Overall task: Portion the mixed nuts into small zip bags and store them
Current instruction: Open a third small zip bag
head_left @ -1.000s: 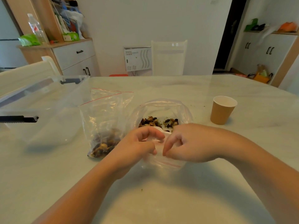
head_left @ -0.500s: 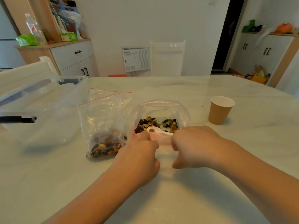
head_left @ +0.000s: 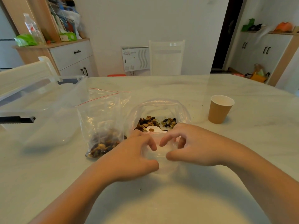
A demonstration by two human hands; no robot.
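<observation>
At the left edge of the frame a clear storage box point(head_left: 40, 107) sits open-topped on the pale table point(head_left: 161, 199), probably waiting to take the finished portions. Just right of it, left of centre, a small zip bag point(head_left: 103, 126) with a red seal line stands upright, nuts settled in its bottom and its mouth unsealed; it looks like a portion already measured and parked out of the way. In the middle the big bag of mixed nuts point(head_left: 155, 122) lies with its mouth rolled wide, which keeps the nuts easy to reach, and a white scoop point(head_left: 152, 129) rests at its near rim. Just below that, the left hand point(head_left: 129, 159) and the right hand point(head_left: 194, 144) meet over an empty zip bag point(head_left: 159, 152) lying against the table. Both hands have fingers curled, thumb and fingertips pinching the thin film from either side, apparently working its mouth apart for the next portion; how far it has parted I cannot tell. At the right a brown paper cup point(head_left: 220, 109) stands upright, well apart from the bags, with a few crumbs near it. No brand or label on the bags or cup is readable; print on the white wall unit point(head_left: 135, 59) in the background is too small to read.
</observation>
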